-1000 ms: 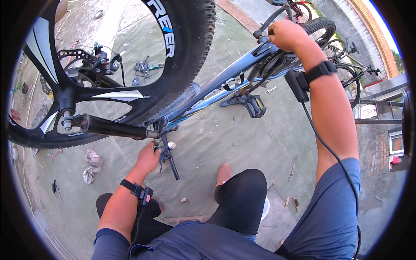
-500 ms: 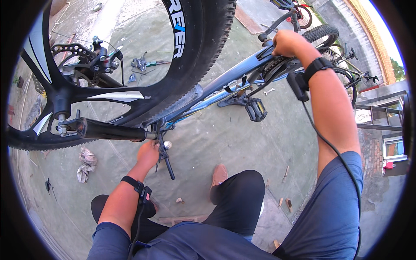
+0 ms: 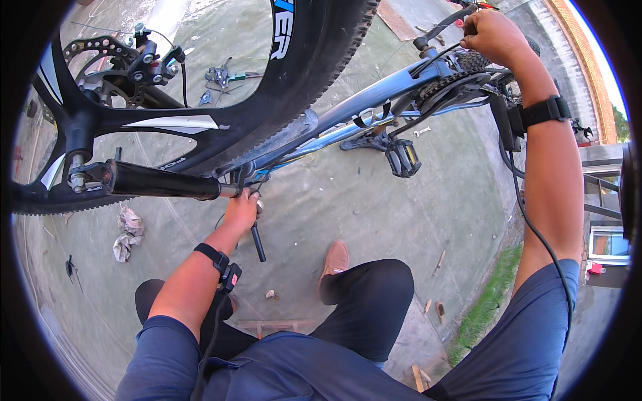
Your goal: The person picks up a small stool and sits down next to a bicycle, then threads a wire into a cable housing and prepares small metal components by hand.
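Upturned blue metal bicycle frame [image 3: 374, 100] spanning centre to far right. Left hand [image 3: 241, 210] clamped on handlebar end beside black rubber grip [image 3: 160, 182], near left. Right hand [image 3: 491, 37] closed around rear chain area, far right. Black knobby front tyre [image 3: 314, 63] overhead.

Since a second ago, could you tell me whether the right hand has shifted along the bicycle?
Cannot tell: the right hand stays gripping by the bicycle frame's rear end; the camera itself moved.
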`<state>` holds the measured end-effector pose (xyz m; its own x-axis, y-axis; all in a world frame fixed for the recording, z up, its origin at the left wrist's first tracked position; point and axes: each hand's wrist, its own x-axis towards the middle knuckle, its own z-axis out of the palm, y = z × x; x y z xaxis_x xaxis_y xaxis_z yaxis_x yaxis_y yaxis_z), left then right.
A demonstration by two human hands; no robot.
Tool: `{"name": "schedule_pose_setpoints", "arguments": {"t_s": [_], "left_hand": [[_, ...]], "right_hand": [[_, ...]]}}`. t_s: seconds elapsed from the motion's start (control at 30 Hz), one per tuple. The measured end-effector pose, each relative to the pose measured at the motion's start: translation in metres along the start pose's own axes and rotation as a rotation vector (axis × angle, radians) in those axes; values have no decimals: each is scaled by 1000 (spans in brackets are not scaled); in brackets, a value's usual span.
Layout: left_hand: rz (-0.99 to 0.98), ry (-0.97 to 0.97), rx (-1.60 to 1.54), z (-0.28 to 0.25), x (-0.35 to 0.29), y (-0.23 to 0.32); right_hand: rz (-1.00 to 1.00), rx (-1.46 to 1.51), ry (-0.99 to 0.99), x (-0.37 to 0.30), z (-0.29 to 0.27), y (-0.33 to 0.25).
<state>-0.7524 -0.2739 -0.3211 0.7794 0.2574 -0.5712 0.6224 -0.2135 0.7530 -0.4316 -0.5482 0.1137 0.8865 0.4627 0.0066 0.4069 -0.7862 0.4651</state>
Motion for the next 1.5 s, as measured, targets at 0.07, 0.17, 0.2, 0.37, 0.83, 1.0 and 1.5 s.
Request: {"name": "schedule_pose_setpoints", "arguments": {"t_s": [0.07, 0.17, 0.2, 0.37, 0.83, 1.0, 1.5], "left_hand": [[-13, 3, 101, -4, -3, 8], [11, -19, 273, -7, -1, 7], [53, 12, 318, -8, 9, -18], [24, -48, 341, -16, 9, -52], [74, -123, 475, -27, -22, -89], [56, -54, 90, -12, -6, -71], [144, 90, 98, 6, 14, -53]], "right_hand": [[19, -101, 11, -5, -16, -27], [-86, -286, 77, -7, -11, -44], [-155, -353, 121, -4, -9, -50], [-170, -233, 42, -9, 24, -67], [-182, -293, -191, 8, 58, -61], [-185, -316, -174, 4, 67, -85], [-129, -260, -178, 2, 56, -72]]}}
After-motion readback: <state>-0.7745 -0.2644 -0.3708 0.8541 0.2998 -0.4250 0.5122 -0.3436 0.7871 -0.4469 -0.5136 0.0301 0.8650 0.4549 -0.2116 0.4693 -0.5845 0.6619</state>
